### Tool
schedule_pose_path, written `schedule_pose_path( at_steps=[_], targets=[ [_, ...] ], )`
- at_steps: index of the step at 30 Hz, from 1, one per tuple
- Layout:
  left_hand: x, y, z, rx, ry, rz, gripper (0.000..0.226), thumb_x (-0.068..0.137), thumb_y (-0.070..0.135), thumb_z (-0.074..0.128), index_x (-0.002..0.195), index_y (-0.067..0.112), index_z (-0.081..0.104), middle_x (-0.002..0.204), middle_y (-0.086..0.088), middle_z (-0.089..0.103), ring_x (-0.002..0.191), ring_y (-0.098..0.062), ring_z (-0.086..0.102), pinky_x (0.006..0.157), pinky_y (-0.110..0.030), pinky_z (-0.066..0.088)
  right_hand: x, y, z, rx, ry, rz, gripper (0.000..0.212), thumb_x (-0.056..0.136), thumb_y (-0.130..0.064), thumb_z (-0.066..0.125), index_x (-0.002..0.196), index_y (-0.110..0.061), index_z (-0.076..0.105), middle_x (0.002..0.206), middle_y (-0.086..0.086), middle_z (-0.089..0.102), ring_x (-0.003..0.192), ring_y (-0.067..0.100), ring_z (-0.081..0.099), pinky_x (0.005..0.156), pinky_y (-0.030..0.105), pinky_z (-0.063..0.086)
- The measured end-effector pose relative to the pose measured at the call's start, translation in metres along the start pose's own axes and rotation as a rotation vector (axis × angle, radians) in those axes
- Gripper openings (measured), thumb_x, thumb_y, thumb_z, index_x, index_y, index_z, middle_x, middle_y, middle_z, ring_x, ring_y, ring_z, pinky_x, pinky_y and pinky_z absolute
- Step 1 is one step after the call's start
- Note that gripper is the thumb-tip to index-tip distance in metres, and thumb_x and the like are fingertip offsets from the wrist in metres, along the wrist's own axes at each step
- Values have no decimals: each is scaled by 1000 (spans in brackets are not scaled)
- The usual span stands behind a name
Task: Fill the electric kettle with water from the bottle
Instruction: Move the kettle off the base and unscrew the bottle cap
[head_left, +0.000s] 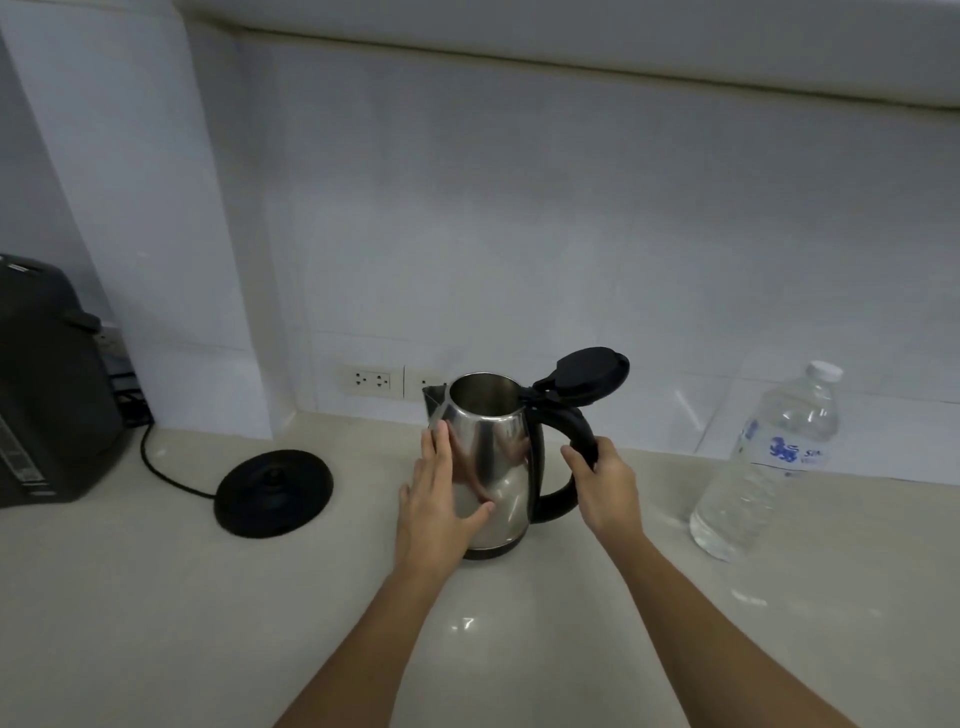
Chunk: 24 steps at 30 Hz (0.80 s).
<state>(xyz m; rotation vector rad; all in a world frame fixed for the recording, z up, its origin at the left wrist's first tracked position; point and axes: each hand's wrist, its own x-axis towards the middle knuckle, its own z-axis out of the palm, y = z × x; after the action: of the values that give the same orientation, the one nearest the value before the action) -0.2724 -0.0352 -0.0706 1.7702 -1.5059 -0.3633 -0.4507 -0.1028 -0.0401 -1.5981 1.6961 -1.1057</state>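
A steel electric kettle (498, 441) stands upright on the counter, off its base, with its black lid (589, 374) flipped open. My right hand (605, 488) is closed around the kettle's black handle. My left hand (436, 499) lies flat against the kettle's left side, fingers spread. A clear plastic water bottle (769, 462) with a white cap and a blue label stands capped to the right, about a hand's width from the kettle.
The kettle's round black base (274, 492) lies to the left, its cord running to a black appliance (49, 384) at the far left. Wall sockets (371, 381) sit behind the kettle. The pale counter (156, 623) reaches toward me.
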Motion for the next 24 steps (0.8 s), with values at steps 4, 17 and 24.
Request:
schedule_pose_path(
  at_steps=[4,17,24],
  targets=[
    [-11,9,22,-1,-19,-16,116,81,39,72,137,37,-29,162,4,-9,149,-15,11,119,-43,13,0,28,-10,29,-20,33,28,95,-33,55,113,-11,57,86,2,61,83,22,59,73,32,43],
    [-23,8,48,28,10,-71,110,85,36,69,135,38,-30,160,11,-14,146,-17,24,113,-39,33,6,58,-4,55,-60,43,27,95,-31,55,114,-12,55,87,2,60,85,24,59,74,32,43],
    [-22,4,49,29,-4,-73,110,84,38,69,137,41,-27,152,21,-21,145,-15,25,112,-43,35,7,57,-8,-67,-87,-3,26,96,-34,53,107,-10,51,84,6,60,81,28,59,71,37,48]
  ],
)
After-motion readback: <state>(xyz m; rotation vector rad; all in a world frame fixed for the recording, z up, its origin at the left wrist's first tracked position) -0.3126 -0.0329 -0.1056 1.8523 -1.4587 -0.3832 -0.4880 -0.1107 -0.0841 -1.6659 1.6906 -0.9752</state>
